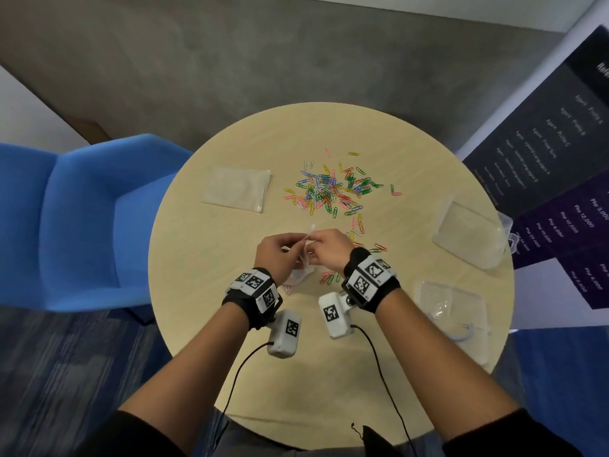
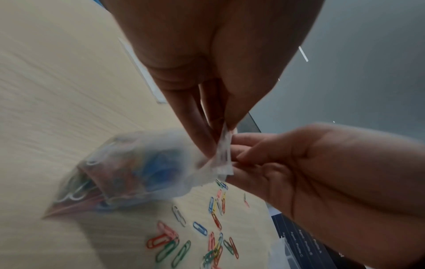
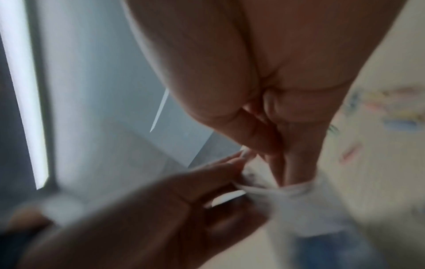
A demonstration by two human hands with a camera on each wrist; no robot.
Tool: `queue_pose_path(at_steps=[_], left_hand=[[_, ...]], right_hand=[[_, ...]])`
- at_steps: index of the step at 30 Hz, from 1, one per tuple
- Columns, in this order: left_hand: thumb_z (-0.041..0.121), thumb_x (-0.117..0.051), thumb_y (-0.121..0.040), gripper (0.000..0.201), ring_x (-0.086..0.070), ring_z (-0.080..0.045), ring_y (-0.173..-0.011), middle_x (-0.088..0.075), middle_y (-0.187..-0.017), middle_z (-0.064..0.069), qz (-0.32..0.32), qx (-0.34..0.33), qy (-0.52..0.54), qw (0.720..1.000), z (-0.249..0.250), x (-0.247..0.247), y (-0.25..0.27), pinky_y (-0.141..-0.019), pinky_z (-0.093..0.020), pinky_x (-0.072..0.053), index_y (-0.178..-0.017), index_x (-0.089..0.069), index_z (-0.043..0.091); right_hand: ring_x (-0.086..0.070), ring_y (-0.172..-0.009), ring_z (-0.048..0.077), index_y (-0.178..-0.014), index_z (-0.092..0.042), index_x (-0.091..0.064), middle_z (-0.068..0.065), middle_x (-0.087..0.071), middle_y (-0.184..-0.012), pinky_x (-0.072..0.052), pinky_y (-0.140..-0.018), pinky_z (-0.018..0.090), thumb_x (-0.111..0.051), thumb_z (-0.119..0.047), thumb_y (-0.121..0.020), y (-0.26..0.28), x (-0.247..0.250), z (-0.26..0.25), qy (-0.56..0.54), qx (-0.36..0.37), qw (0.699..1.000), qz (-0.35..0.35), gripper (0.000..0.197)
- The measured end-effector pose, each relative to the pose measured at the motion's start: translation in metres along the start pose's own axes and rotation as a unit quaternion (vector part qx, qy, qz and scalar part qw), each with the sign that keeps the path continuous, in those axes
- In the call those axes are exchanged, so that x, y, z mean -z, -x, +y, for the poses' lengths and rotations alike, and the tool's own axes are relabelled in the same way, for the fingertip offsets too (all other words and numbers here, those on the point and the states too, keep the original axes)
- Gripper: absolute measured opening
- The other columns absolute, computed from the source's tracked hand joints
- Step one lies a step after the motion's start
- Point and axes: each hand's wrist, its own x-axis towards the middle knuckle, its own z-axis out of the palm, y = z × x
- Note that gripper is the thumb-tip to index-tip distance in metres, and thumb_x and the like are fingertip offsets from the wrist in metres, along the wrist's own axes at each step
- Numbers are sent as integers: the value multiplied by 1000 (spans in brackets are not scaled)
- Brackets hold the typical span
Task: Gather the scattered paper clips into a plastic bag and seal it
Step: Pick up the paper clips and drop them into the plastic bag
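Both hands meet over the near middle of the round table [image 1: 204, 324], holding a small clear plastic bag [image 2: 138, 169] by its top strip. My left hand [image 1: 280, 250] pinches one side of the strip, my right hand [image 1: 324, 247] the other. The bag hangs below them, part filled with coloured paper clips. In the right wrist view the bag [image 3: 306, 209] is blurred. A scattered pile of coloured paper clips [image 1: 329, 189] lies beyond the hands, and a few loose paper clips [image 1: 329, 277] lie beside my right wrist.
An empty clear bag [image 1: 237, 188] lies flat at the left of the pile. A clear plastic box [image 1: 471, 235] stands at the right edge, more clear packaging [image 1: 451, 305] nearer me. A blue chair [image 1: 82, 219] is left of the table, a dark banner [image 1: 560, 159] right.
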Motion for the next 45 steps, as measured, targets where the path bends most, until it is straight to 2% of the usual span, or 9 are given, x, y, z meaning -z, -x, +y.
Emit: queue_pose_path(at_steps=[5, 8, 11, 15, 22, 25, 30, 34, 45], left_hand=[[13, -62, -94, 19, -69, -23, -71, -72, -84, -10, 29, 36, 41, 998, -1, 9, -6, -68, -38, -63, -108, -74, 6], [11, -62, -94, 18, -71, -21, -74, -74, -90, -8, 45, 45, 39, 997, -9, 19, -7, -67, -33, -62, -108, -74, 9], [11, -62, -94, 19, -72, -21, -76, -74, -93, -8, 50, 52, 34, 997, -14, 25, -6, -69, -35, -63, -109, -74, 9], [12, -62, -94, 19, -71, -19, -74, -74, -92, -6, 51, 55, 22, 997, -13, 23, -6, -68, -34, -63, -109, -74, 10], [11, -62, -94, 19, -72, -22, -79, -74, -94, -8, 51, 49, 31, 997, -13, 16, -5, -66, -27, -62, -108, -74, 8], [12, -62, -94, 19, -72, -22, -78, -74, -94, -8, 49, 49, 32, 997, -12, 15, -5, -66, -27, -62, -108, -74, 9], [11, -62, -94, 19, -72, -18, -75, -74, -95, -8, 49, 50, 36, 997, -14, 19, -3, -66, -29, -62, -108, -74, 9], [9, -61, -94, 18, -72, -12, -71, -74, -93, -9, 46, 52, 42, 997, -15, 20, -1, -65, -26, -61, -107, -74, 8], [10, -63, -93, 16, -73, -28, -88, -74, -98, -16, 36, 65, 79, 994, -25, 11, 5, -76, -43, -62, -104, -75, 8]], right_hand=[[-71, -87, 24, -100, -5, -71, 18, -71, -97, -59, -83, 34, -40, 6, -94, 2, 30, -1, -26, 72, 995, 59, 33], [-61, -111, 24, -109, -10, -70, 12, -66, -119, -48, -98, 29, -38, 3, -95, -26, 67, 19, 106, 74, 971, 201, 37], [-28, -143, 26, -146, -11, -38, 10, -28, -156, -26, -115, 33, -37, -6, -100, -59, 84, 46, 298, 24, 944, 142, 46], [-10, -147, 34, -152, -9, -17, 13, -4, -161, -20, -119, 43, -44, 6, -88, -63, 66, 65, 471, 29, 880, 51, 71], [-18, -147, 25, -147, -8, -34, 11, -19, -159, -20, -119, 34, -38, 7, -88, -7, 22, 95, 446, 130, 886, 17, 60], [-43, -128, 26, -137, -15, -49, 10, -46, -140, -35, -108, 35, -51, -22, -95, 6, 38, 100, 400, 146, 896, 125, 43], [-40, -125, 32, -150, -15, -19, 12, -29, -135, -41, -103, 40, -78, -71, -51, 5, 73, 108, 307, -88, 926, 199, 128], [-33, -132, 33, -152, -17, -14, 11, -21, -143, -40, -107, 44, -81, -74, -36, -2, 47, 105, 333, -67, 933, 120, 145], [-49, -110, 23, -137, -17, -51, 7, -41, -123, -41, -102, 30, -75, -37, -79, -13, 7, 101, 279, 107, 943, 148, 66]])
